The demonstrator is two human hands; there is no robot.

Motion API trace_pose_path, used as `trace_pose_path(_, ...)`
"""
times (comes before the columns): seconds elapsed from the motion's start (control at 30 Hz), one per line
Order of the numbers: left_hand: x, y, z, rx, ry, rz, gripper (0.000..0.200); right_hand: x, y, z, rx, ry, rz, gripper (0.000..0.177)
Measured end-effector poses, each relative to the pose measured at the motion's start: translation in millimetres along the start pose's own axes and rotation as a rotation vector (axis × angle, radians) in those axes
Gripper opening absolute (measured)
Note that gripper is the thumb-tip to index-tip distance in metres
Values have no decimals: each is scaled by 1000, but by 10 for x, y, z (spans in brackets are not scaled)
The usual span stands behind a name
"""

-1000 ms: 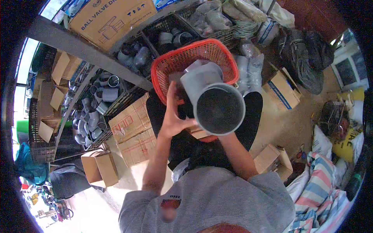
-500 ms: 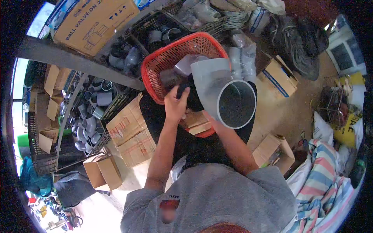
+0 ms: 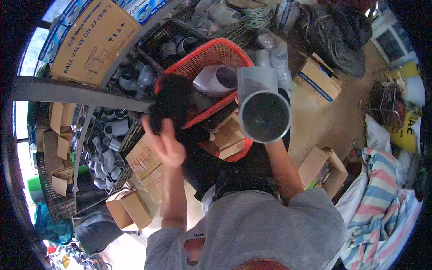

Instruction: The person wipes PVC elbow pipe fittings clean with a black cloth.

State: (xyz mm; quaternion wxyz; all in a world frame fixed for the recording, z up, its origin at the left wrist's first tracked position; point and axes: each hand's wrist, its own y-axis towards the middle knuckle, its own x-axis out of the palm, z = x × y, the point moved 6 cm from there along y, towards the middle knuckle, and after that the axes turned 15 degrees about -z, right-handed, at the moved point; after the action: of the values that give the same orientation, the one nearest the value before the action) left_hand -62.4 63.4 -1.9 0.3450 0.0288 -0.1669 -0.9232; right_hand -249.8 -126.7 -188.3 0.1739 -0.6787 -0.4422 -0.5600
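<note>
My right hand [image 3: 236, 102] is mostly hidden behind a large grey pipe fitting [image 3: 257, 83] and grips it; its round open end faces up toward me. At the left, my left hand [image 3: 165, 146] is blurred, with a soft black cloth [image 3: 170, 101] at its fingertips; the exact grip is unclear. The cloth overlaps the left side of a red plastic basket [image 3: 191, 60]. Inside the basket lies another grey fitting [image 3: 211, 80]. An open cardboard box [image 3: 231, 137] sits below the basket, between my arms.
Crates of grey fittings [image 3: 108, 153] stand at the left beyond a metal beam [image 3: 81, 94]. A large ball valve carton [image 3: 94, 45] is at the upper left. At the right are cardboard boxes [image 3: 317, 78] and a striped cloth [image 3: 378, 198].
My left hand has moved left and down, away from the fitting, with the black cloth. The large fitting has turned more upright, its round opening now facing me. The second fitting in the basket shows more fully.
</note>
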Motion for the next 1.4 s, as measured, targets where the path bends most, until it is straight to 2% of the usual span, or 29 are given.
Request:
trace_pose_path(0.03,214,-51,82,74,326,-177,39,86,20,-67,7,207,25,80)
trace_pose_path(0.07,449,-124,120,148,651,-354,38,188,43,-124,-5,183,-22,82)
trace_pose_path(0.1,806,-144,152,198,794,-691,43,229,47,-107,-6,183,-20,82)
trace_pose_path(0.13,1261,-138,279,410,846,-996,43,179,57,-134,-49,22,134,81)
trace_pose_path(0.17,1437,-246,128,517,850,-1114,44,145,45,-197,-92,-141,287,80)
trace_pose_path(0.23,1399,-338,-103,78,860,-1311,46,264,32,-313,-108,-121,235,76)
trace_pose_path(0.27,1387,-331,-129,84,868,-1310,46,255,22,-386,-113,-167,204,76)
trace_pose_path(0.33,1271,-399,-345,-236,736,-1329,42,318,36,-478,-127,-365,168,77)
trace_pose_path(0.37,1264,-464,-415,-241,738,-1335,42,329,36,-476,-128,-359,173,77)
trace_pose_path(0.43,1212,-470,-578,-351,94,-996,34,446,73,-560,-188,-560,205,79)
trace_pose_path(0.47,1115,-519,-801,-366,-15,-1060,31,480,88,-559,-182,-563,204,79)
trace_pose_path(0.5,1085,-518,-777,-364,-18,-1051,31,523,117,-565,-193,-587,187,81)
trace_pose_path(0.57,1073,-534,-581,-4,343,-1149,29,544,183,-566,-194,-612,158,83)
trace_pose_path(0.6,1072,-472,-396,53,488,-1253,30,514,187,-559,-186,-573,154,83)
trace_pose_path(0.63,1048,-333,-298,48,488,-1233,30,496,202,-550,-173,-534,149,83)
trace_pose_path(0.7,993,-153,-291,110,853,-1316,37,542,267,-519,-159,-533,142,89)
trace_pose_path(0.73,980,-102,-348,245,856,-1263,44,567,288,-545,-189,-532,156,96)
trace_pose_path(0.87,970,129,-475,365,1006,-1217,40,715,507,-620,-247,-581,64,98)
trace_pose_path(0.97,1075,333,-545,442,1076,-1196,48,876,592,-699,-272,-583,159,101)
trace_pose_path(1.03,1119,409,-643,235,838,-1190,48,998,642,-785,-313,-686,158,104)
trace_pose_path(1.17,1083,257,-930,201,704,-1270,46,987,625,-773,-278,-675,135,107)
trace_pose_path(1.23,1006,159,-1039,-116,504,-1312,47,1016,543,-704,-267,-705,122,106)
trace_pose_path(1.27,952,29,-968,-280,166,-1062,47,935,513,-694,-261,-732,112,108)
trace_pose_path(1.3,1019,-65,-953,-277,171,-1062,47,932,513,-697,-264,-729,109,108)
trace_pose_path(1.37,993,-234,-1126,-711,-666,-599,45,938,467,-631,-244,-650,57,113)
trace_pose_path(1.4,949,-272,-1159,-755,-727,-522,47,910,433,-602,-247,-646,60,113)
